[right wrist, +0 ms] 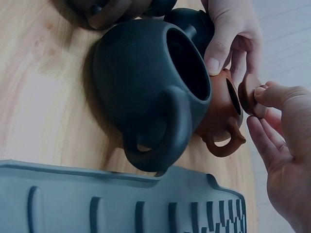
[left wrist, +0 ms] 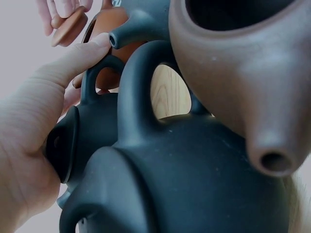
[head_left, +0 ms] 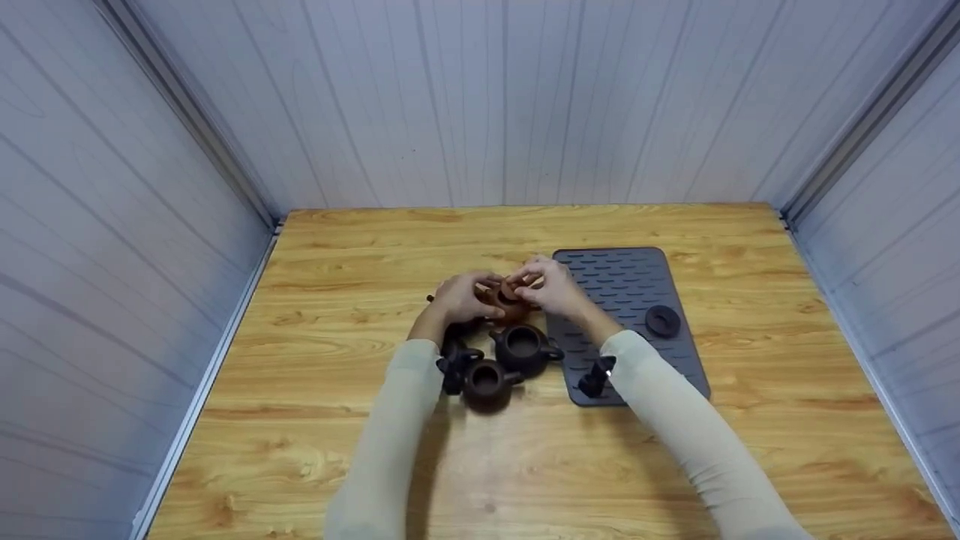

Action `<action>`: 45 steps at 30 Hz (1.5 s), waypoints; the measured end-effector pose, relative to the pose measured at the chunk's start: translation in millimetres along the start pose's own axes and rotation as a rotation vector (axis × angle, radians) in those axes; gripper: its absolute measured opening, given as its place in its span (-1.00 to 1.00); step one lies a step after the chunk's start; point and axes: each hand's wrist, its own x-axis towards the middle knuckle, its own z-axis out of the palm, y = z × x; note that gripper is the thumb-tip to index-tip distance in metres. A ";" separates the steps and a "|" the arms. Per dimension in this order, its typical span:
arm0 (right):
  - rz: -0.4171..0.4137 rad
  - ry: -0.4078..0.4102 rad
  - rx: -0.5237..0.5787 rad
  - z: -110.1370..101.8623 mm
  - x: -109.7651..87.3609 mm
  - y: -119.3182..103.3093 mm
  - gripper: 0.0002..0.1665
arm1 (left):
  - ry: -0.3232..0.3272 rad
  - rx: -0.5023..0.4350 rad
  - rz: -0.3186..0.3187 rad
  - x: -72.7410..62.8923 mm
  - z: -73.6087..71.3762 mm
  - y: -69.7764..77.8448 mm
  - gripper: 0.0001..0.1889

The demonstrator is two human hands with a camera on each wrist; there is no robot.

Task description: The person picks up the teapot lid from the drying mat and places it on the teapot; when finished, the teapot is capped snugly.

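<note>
A small reddish-brown teapot (right wrist: 218,108) stands uncovered among the other pots, its loop handle toward the right wrist camera. My left hand (head_left: 461,298) grips its body, thumb on the near side and fingers beyond. With thumb and fingertips, my right hand (head_left: 553,289) pinches the matching round lid (right wrist: 249,94), held tilted just off the teapot's opening. Close by the left wrist are a lidded black teapot (left wrist: 209,179) and a smaller black one (left wrist: 99,114). An open black teapot (head_left: 523,361) and an open dark brown teapot (head_left: 487,399) sit nearer the body.
To the right lies a dark grey ridged mat (head_left: 619,281), with a round dark piece (head_left: 662,321) on it that has a ring-like top. Everything rests on a wood-grain table (head_left: 337,300), with pale panel walls (head_left: 465,105) at the back and both sides.
</note>
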 end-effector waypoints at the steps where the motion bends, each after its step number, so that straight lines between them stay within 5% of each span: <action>1: -0.001 0.002 0.002 0.6 0.1 0.7 -0.75 | -0.007 -0.002 -0.013 -3.7 -1.7 6.2 -0.29; 8: -0.024 0.013 0.024 8.0 2.4 6.6 -0.75 | 0.013 0.021 -0.012 -7.6 -0.9 10.8 -0.30; 12: -0.029 0.021 0.039 11.8 3.2 8.3 -0.74 | 0.016 0.007 0.028 18.9 11.3 -26.9 -0.26; 15: -0.036 0.027 0.028 13.6 2.2 8.4 -0.75 | 0.008 0.005 0.017 27.5 14.9 -37.9 -0.27; 34: -0.002 0.036 0.027 20.4 -1.9 11.6 -0.75 | -0.006 0.002 0.001 -11.6 -4.1 12.0 -0.32; 42: 0.019 0.023 0.032 22.6 -0.4 10.0 -0.72 | -0.009 0.011 0.013 4.9 2.7 -13.6 -0.28; 45: 0.018 0.024 0.033 23.6 0.6 10.7 -0.73 | -0.007 -0.001 0.025 19.7 10.7 -34.5 -0.28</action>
